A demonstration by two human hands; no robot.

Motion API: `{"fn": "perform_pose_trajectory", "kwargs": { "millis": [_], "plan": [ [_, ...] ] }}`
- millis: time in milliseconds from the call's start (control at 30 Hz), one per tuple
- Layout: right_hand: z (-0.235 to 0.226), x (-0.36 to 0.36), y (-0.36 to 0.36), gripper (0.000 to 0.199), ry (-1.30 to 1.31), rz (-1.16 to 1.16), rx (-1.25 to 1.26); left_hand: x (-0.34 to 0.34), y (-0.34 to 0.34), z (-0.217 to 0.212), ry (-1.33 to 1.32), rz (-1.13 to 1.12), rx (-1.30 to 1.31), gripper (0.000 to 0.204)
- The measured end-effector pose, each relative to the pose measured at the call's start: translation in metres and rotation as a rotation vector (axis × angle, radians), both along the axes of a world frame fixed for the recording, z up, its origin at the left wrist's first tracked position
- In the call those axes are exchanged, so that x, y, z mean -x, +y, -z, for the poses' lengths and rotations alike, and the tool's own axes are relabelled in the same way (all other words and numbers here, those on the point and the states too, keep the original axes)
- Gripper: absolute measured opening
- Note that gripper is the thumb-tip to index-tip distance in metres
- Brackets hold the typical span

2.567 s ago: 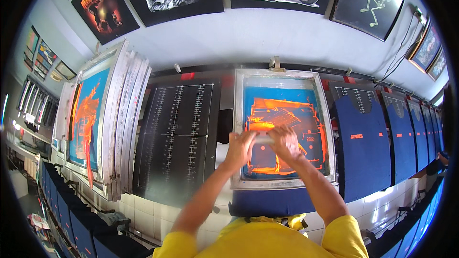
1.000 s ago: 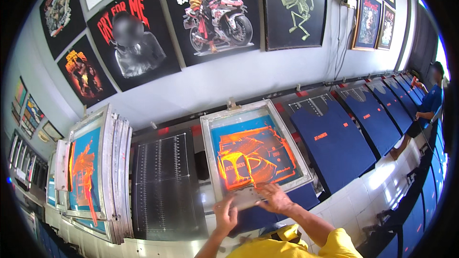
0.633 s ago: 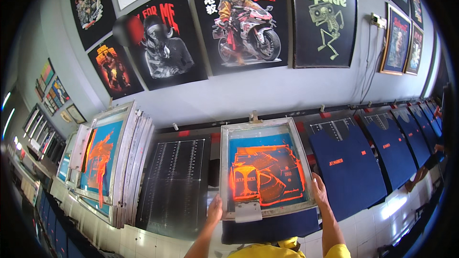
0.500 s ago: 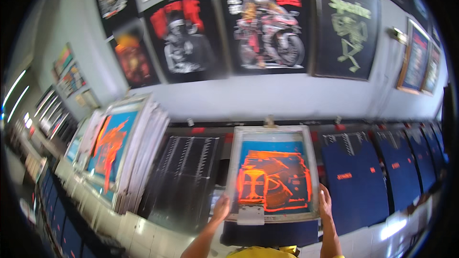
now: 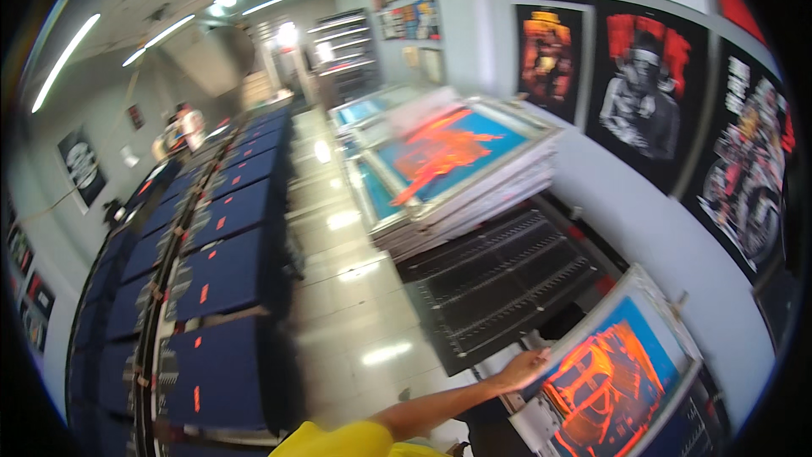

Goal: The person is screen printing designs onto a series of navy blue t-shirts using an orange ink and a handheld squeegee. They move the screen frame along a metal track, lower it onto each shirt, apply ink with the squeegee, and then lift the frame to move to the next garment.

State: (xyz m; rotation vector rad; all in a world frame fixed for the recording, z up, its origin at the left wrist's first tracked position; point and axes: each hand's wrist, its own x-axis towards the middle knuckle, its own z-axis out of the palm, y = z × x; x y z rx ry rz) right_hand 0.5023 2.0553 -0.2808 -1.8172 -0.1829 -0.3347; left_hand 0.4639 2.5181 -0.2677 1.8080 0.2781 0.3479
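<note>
My left hand point(image 5: 524, 370) is closed at the left side of a screen-printing frame point(image 5: 592, 315) in the lower right. Its mesh is blue, with bright orange ink point(image 5: 605, 372) smeared over the middle. A pale, flat-faced piece point(image 5: 537, 416), perhaps a squeegee, lies at the frame's near left corner. Dark blue cloth shows under and beside the frame. My right hand is out of the picture.
Beyond a black board point(image 5: 507, 279) with pale marks, several stacked screens point(image 5: 457, 228) hold an ink-covered one on top. Across the tiled aisle point(image 5: 338, 288), navy garment pieces point(image 5: 224, 279) lie in long rows. People point(image 5: 190, 127) stand far back. Posters point(image 5: 647, 93) hang on the right wall.
The view has swung left, so the frame now sits lower right and the aisle shows. My left hand stays at the frame's left side; my right hand has gone out of view.
</note>
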Motion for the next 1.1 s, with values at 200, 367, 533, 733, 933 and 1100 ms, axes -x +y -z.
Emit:
{"fn": "perform_pose_trajectory", "kwargs": {
  "millis": [200,367,533,733,933,1100],
  "plan": [
    [-0.024,0.013,-0.001,0.033,-0.101,-0.055,0.047,0.086,-0.039,-0.064,0.005,-0.095,0.008,0.054],
    [-0.045,0.035,0.014,0.034,-0.173,-0.169,0.122,0.163,-0.058,-0.074,0.051,-0.184,0.097,0.053],
    [-0.054,0.069,0.017,0.035,-0.229,-0.316,0.18,0.253,-0.075,-0.068,0.044,-0.321,0.112,0.052],
    [-0.036,0.103,0.013,0.037,-0.309,-0.551,0.364,0.382,-0.108,-0.065,0.051,-0.581,0.233,0.055],
    [-0.076,0.17,0.082,0.037,-0.103,-0.842,-0.055,0.5,-0.143,-0.07,0.096,-0.873,0.211,0.054],
    [-0.076,0.198,0.158,0.04,0.242,-1.058,-0.132,0.574,-0.154,-0.054,0.019,-1.156,0.231,0.049]
  ]
}}
